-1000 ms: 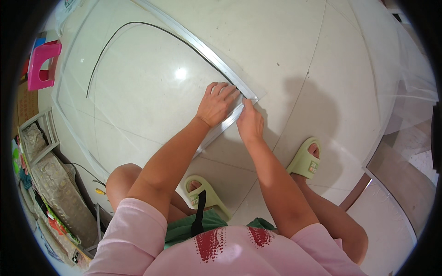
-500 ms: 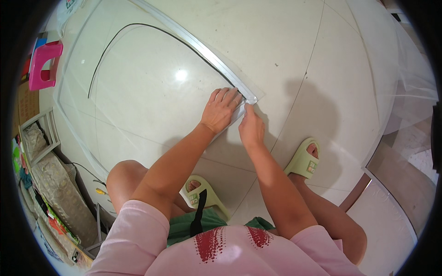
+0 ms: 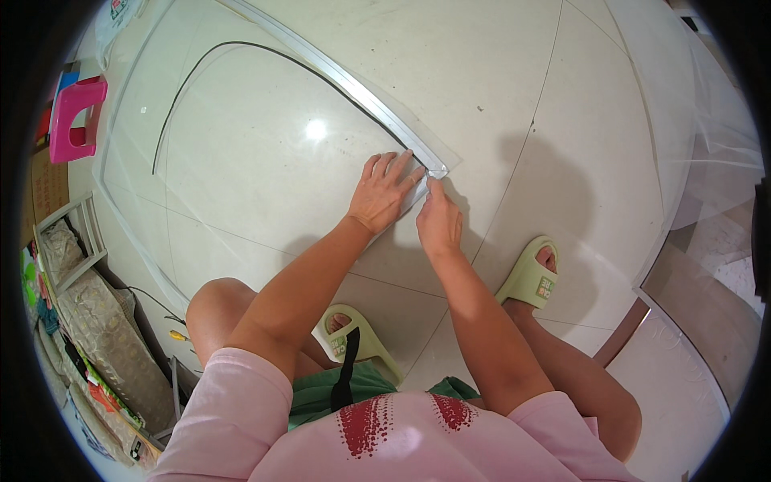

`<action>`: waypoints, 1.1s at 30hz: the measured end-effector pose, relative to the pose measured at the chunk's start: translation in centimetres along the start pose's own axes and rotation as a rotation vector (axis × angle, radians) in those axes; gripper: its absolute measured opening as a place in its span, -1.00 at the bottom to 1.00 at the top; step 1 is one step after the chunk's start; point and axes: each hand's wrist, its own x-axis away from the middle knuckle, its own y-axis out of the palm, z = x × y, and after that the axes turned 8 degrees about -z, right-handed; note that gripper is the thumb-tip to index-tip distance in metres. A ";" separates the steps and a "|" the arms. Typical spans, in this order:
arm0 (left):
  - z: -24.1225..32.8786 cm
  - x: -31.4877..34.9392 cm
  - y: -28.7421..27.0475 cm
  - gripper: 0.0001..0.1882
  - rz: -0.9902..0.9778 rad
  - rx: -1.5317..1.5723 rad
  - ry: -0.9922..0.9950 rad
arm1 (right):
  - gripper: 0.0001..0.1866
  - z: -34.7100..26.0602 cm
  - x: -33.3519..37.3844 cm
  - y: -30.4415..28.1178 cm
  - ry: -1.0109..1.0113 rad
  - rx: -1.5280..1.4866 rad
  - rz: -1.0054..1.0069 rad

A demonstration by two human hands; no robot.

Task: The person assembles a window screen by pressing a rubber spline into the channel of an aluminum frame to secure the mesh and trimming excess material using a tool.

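A metal frame (image 3: 329, 75) lies on the tiled floor, its near corner in front of me. Clear film (image 3: 454, 151) sticks out a little past that corner. A thin black cord (image 3: 233, 42) runs along the frame's inner side, and its free end curves away to the left. My left hand (image 3: 384, 193) lies with spread fingers over the cord and frame beside the corner, pressing down. Right at the corner is my right hand (image 3: 440, 218), its fingers closed. Whatever it grips is hidden by the fingers.
A pink plastic stool (image 3: 76, 120) stands at the far left, above a grey metal rack (image 3: 80, 241) and piled goods. Sheer, see-through material (image 3: 707, 153) spreads along the right side. Green slippers (image 3: 530, 273) are on my feet close to the frame.
My left fingers have spread a little wider at the corner. The right hand stays in nearly the same place, and the frame and cord look almost unmoved.
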 end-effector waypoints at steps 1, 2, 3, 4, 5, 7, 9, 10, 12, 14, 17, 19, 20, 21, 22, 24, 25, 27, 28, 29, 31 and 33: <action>0.0 0.0 0.0 -0.41 -0.006 0.008 -0.001 | -0.56 0.0 0.0 0.1 -0.008 -0.002 0.010; 0.0 0.1 0.0 -0.41 -0.012 0.017 -0.003 | -0.56 0.0 0.0 0.1 -0.007 -0.002 0.008; 0.0 0.1 0.0 -0.41 -0.013 0.018 -0.003 | -0.56 0.1 -0.1 0.1 -0.015 0.003 0.013; 0.0 0.1 0.0 -0.41 -0.010 0.022 -0.007 | -0.57 0.0 -0.2 0.2 -0.023 0.007 0.017; 0.0 0.1 0.1 -0.41 -0.007 0.026 -0.010 | -0.57 0.0 -0.2 0.2 -0.022 0.007 0.016; 0.0 0.1 0.1 -0.42 0.000 0.036 -0.007 | -0.58 0.0 -0.3 0.3 -0.020 0.003 0.028; -0.1 0.1 0.2 -0.42 0.008 0.045 -0.003 | -0.59 -0.1 -0.3 0.3 -0.022 0.006 0.029; -0.1 0.0 0.2 -0.42 0.007 0.042 -0.003 | -0.60 0.0 -0.3 0.2 -0.023 0.010 0.030; 0.0 0.0 0.1 -0.42 0.005 0.040 -0.002 | -0.60 0.0 -0.4 0.2 -0.029 0.008 0.036; 0.0 0.0 0.0 -0.40 -0.002 0.045 0.002 | -0.60 0.0 -0.3 0.2 -0.035 0.006 0.040; -0.1 0.0 0.1 -0.40 0.019 0.046 0.013 | -0.61 -0.1 -0.3 0.1 -0.028 -0.002 0.033; -0.2 -0.1 0.2 -0.41 0.030 0.048 0.021 | -0.61 -0.2 -0.4 0.2 -0.024 -0.008 0.038; -0.2 -0.1 0.2 -0.42 0.043 0.049 0.029 | -0.61 -0.2 -0.4 0.2 -0.023 -0.008 0.039; -0.1 -0.1 0.3 -0.42 0.043 0.050 0.030 | -0.61 -0.2 -0.4 0.2 -0.019 -0.008 0.036; -0.1 -0.2 0.3 -0.42 0.045 0.051 0.026 | -0.62 -0.1 -0.4 0.2 -0.015 -0.008 0.034; -0.1 -0.2 0.4 -0.42 0.048 0.053 0.023 | -0.61 -0.1 -0.4 0.3 -0.020 -0.008 0.040; -0.2 -0.2 0.4 -0.40 0.041 0.054 0.020 | -0.61 -0.1 -0.4 0.2 -0.025 -0.009 0.044; -0.2 -0.2 0.3 -0.39 0.033 0.056 0.016 | -0.61 -0.3 -0.3 0.1 -0.016 -0.009 0.043; -0.2 -0.2 0.3 -0.38 0.022 0.045 0.017 | -0.61 -0.4 -0.3 0.0 -0.009 -0.008 0.044; -0.2 -0.2 0.2 -0.36 0.011 0.034 0.018 | -0.61 -0.5 -0.4 0.0 -0.008 -0.008 0.044; -0.2 -0.2 0.4 -0.35 0.018 0.021 0.018 | -0.59 -0.7 -0.5 -0.1 0.013 -0.001 0.021; -0.3 0.0 0.6 -0.34 0.024 0.006 0.016 | -0.58 -0.9 -0.6 -0.1 0.029 0.025 -0.004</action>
